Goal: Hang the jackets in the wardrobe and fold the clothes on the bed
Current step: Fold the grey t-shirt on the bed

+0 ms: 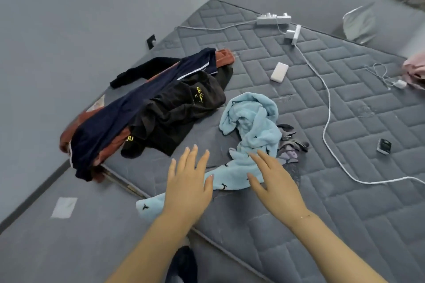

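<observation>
Both hands, left hand (187, 181) and right hand (274, 179), hover with fingers spread over the light-blue garment (250, 126) near the mattress (345, 190) edge, perhaps touching it.

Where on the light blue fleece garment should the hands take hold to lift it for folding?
Probably at the near strip of the light blue fleece garment, which stretches flat toward the mattress edge. The left hand and right hand are above it, fingers straight, so pinch from above, one hand at each end. The far part is bunched.
</observation>
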Demonstrator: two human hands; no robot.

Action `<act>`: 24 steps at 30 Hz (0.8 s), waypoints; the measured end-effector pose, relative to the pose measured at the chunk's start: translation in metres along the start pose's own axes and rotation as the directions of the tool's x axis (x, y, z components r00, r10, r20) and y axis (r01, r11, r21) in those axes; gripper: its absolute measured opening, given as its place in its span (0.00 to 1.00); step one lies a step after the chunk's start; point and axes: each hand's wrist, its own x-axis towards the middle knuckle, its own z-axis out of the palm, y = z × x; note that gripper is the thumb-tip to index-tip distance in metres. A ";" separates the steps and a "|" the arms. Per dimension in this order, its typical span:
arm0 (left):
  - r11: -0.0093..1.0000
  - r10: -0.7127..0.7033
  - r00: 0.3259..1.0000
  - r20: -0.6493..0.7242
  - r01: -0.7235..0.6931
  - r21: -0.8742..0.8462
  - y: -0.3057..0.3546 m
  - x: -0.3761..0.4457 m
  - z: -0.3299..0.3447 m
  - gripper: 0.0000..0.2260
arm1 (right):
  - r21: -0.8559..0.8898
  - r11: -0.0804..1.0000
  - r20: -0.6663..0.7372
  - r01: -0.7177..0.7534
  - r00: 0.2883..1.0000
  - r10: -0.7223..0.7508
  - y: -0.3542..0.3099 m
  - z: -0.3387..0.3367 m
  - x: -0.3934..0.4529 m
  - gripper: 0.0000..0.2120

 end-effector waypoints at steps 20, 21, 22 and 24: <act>0.883 0.336 0.928 0.162 -0.370 0.289 0.146 0.304 0.287 0.26 | 0.321 0.885 -0.070 -0.338 0.923 0.378 0.302 0.120 0.200 0.28; 0.879 0.327 0.935 0.138 -0.354 0.319 0.132 0.313 0.292 0.24 | 0.231 0.898 -0.001 -0.375 0.923 0.386 0.306 0.128 0.208 0.31; 0.881 0.309 0.945 0.105 -0.326 0.343 0.114 0.321 0.292 0.23 | 0.123 0.903 0.052 -0.411 0.912 0.408 0.308 0.134 0.216 0.34; 0.881 0.242 0.968 0.061 -0.246 0.404 0.070 0.339 0.283 0.25 | -0.023 0.906 0.053 -0.422 0.905 0.423 0.307 0.141 0.225 0.35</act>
